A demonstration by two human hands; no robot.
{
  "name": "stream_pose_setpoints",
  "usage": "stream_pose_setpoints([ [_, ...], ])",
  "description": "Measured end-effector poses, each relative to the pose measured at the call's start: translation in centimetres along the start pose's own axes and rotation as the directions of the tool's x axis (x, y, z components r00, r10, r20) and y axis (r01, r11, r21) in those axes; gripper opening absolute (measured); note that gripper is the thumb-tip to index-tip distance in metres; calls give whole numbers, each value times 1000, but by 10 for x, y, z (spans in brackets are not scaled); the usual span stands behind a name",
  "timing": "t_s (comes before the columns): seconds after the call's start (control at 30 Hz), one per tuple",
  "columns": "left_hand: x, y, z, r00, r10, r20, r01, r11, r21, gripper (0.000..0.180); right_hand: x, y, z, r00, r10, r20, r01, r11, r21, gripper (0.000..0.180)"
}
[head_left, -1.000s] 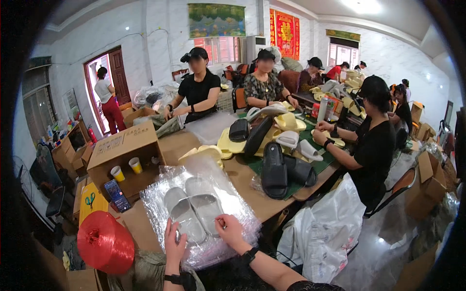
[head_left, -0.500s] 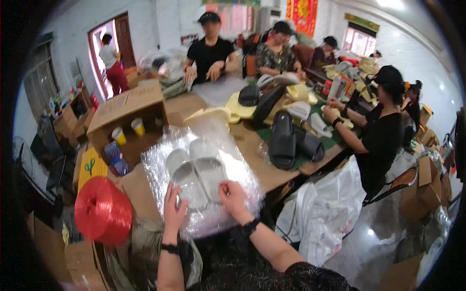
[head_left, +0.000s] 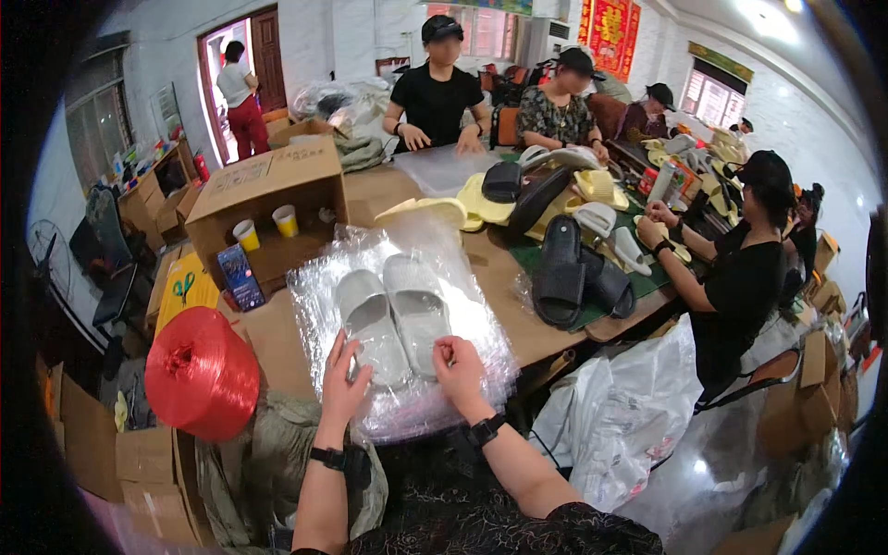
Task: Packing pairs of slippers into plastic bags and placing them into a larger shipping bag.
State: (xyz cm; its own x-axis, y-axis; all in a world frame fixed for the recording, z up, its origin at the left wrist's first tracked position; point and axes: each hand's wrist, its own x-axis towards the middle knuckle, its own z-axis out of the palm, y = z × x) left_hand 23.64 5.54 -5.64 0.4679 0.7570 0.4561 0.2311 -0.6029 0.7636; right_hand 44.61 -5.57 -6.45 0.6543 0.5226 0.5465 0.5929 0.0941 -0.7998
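Observation:
A pair of light grey slide sandals (head_left: 393, 319) lies side by side, toes away from me, on a stack of clear, shiny plastic bags (head_left: 481, 314) at the table's near edge. Whether the pair is inside the top bag, I cannot tell. My left hand (head_left: 344, 384) is beside the left sandal's heel, thumb and fingers apart, fingertips close to the sole. By the other sandal's heel, my right hand (head_left: 460, 373) has its fingers curled together in a pinch; what they hold, if anything, is hidden. Both wrists wear dark bands.
Left of the bags sit a red twine roll (head_left: 202, 373), a phone-like box (head_left: 241, 277) and an open carton (head_left: 268, 190) with two yellow-white cups. Black slides (head_left: 559, 273) and cream ones (head_left: 430, 211) pile up right of centre. Several people work around the table; a white sack (head_left: 615, 407) hangs lower right.
The whole view has shifted, so the scene sits slightly further right and the picture is sharper. My hands stay beside the grey slide sandals, the left still spread, the right still curled.

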Motion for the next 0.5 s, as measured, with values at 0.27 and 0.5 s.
stream_pose_setpoints([
  [0.27, -11, 4, 1, 999, -31, -9, 31, 999, 16, 51, -5, -5, -9, 999, -14, 38, 15, 999, -32, 8],
  [0.5, -3, -8, 4, 1000, 16, -4, -16, 999, 30, 50, 13, 6, -23, 904, 303, 300, -380, 892, 244, 19],
])
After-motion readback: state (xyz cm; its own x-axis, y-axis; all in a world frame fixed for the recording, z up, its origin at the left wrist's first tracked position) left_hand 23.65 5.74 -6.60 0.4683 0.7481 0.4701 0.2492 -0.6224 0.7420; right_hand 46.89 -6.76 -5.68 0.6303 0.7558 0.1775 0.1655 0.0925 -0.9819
